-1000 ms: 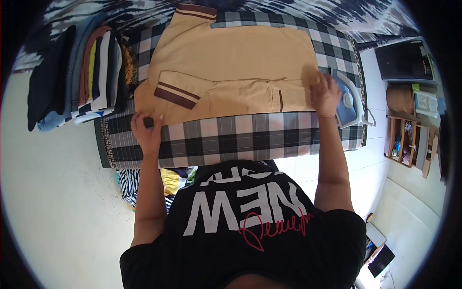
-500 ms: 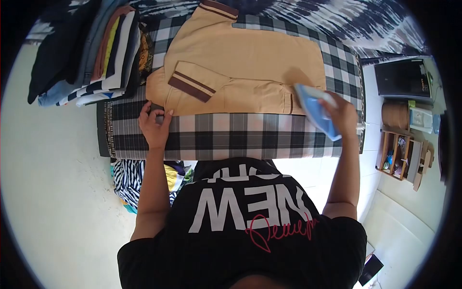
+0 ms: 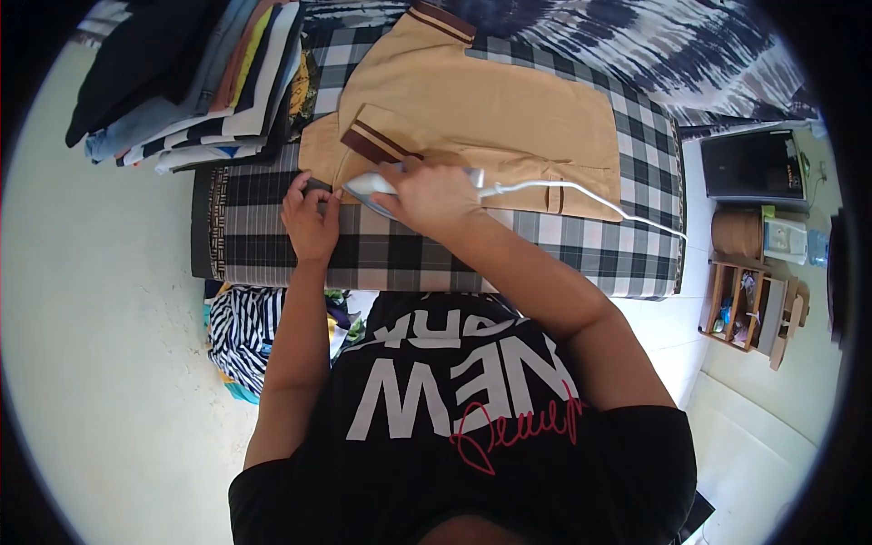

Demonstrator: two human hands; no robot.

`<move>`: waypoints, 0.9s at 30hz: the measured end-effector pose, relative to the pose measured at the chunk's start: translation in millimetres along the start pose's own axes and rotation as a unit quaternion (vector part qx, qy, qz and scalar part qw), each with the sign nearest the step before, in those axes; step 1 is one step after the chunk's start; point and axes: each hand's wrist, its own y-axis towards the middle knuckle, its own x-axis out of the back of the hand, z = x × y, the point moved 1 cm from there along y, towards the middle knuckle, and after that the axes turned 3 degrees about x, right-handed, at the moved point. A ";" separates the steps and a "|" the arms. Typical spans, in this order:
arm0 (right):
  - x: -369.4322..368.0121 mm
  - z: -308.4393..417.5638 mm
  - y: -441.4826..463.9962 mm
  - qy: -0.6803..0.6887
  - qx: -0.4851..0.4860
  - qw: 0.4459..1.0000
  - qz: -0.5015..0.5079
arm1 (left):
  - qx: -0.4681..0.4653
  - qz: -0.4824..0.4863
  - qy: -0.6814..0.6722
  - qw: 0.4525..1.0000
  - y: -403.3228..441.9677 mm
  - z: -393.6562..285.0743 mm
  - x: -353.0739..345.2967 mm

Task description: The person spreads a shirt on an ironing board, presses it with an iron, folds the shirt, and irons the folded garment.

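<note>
A tan shirt with dark brown striped sleeve cuffs lies spread over a black, white and grey checked cloth. My right hand is wrapped around the handle of an iron. The iron's tip points left, on the shirt's near edge below the folded sleeve. Close to that tip, my left hand holds the shirt's lower left edge, its fingers bent and the thumb on the fabric. A white cord runs right from the iron across the shirt.
A tall pile of folded clothes stands at the left. Striped and coloured clothes are heaped below the checked surface's near edge. Tie-dyed fabric borders the far side. At right are a wooden shelf and a dark appliance.
My right hand has swept the iron left, from the shirt's right end to beside my left hand. The cord now shows across the shirt. My left hand stays at the shirt's edge.
</note>
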 end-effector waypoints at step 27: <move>20.6 -96.7 -67.9 0.001 -0.260 0.966 0.002 | -0.030 0.011 -0.009 0.999 0.3 -6.8 -0.8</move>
